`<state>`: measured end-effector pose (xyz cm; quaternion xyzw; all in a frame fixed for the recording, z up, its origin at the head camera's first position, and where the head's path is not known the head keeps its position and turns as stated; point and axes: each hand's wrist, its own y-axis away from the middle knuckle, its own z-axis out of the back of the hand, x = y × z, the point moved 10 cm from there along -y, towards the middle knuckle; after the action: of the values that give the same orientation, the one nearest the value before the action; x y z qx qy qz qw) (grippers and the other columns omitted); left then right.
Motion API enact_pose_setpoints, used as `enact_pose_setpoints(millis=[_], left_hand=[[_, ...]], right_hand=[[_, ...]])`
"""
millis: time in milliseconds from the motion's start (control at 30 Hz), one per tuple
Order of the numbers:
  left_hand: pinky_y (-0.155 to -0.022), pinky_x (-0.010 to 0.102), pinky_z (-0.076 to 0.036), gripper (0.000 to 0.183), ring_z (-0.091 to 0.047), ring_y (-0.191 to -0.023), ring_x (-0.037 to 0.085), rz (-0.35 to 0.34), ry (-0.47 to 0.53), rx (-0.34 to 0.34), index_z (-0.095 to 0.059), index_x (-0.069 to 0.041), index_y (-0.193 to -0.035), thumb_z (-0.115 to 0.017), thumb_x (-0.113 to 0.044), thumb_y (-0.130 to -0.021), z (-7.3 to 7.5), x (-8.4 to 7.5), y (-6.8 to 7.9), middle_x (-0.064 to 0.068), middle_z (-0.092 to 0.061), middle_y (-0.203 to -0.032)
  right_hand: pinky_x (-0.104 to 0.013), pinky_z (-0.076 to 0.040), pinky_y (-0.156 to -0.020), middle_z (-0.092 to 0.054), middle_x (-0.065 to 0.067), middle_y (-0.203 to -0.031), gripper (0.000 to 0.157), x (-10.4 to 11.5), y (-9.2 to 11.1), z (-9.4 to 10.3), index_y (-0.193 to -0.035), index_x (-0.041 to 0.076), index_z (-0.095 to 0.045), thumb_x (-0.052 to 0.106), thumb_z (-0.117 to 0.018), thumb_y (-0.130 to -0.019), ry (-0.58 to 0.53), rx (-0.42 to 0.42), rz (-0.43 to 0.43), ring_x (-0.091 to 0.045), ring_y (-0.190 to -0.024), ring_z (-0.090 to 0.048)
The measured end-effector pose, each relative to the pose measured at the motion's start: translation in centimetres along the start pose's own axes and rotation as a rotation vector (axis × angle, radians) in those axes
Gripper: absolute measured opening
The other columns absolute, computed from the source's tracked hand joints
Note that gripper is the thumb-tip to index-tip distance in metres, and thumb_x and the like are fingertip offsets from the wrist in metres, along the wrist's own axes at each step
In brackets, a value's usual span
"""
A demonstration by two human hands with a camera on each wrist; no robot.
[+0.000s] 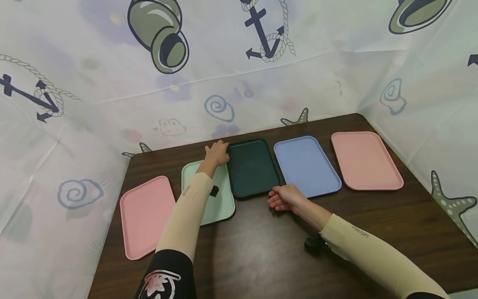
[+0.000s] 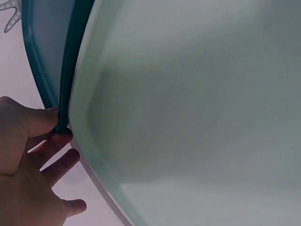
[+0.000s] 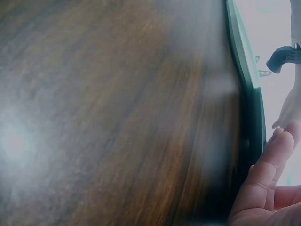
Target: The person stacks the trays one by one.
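The dark tray [image 1: 254, 168] runs lengthwise away between left hand [image 1: 218, 154], pinching its far-left corner, and right hand [image 1: 285, 196], near-right, grip unclear.

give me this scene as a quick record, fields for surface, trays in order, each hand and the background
surface: dark wood-look table
tray count: five
trays, left to right: left pink tray, mint tray, dark green tray, blue tray, right pink tray
left hand: left hand pinches the dark green tray's far left corner
right hand: right hand at the dark green tray's near right corner; grip unclear
background: pale cloth printed with anchors, spiral shells and starfish
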<state>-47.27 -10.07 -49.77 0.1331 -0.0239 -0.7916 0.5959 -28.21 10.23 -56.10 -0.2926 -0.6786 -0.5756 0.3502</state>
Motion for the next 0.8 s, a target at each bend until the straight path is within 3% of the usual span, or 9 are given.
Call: enact_pose_setpoints(millis=[800], left_hand=[[-0.109, 0.066, -0.016, 0.055, -0.025, -0.142, 0.037, 0.002, -0.026, -0.006, -0.027, -0.008, -0.155, -0.043, -0.016, -0.103, -0.22, -0.24, -0.37, 0.017, -0.027, -0.156]], right_hand=[[-0.025, -0.052, -0.051, -0.068, -0.008, -0.074, 0.032, 0.18, -0.35, -0.54, -0.122, -0.008, -0.05, 0.015, -0.035, -0.106, -0.008, 0.009, 0.005, -0.012, -0.056, -0.065]])
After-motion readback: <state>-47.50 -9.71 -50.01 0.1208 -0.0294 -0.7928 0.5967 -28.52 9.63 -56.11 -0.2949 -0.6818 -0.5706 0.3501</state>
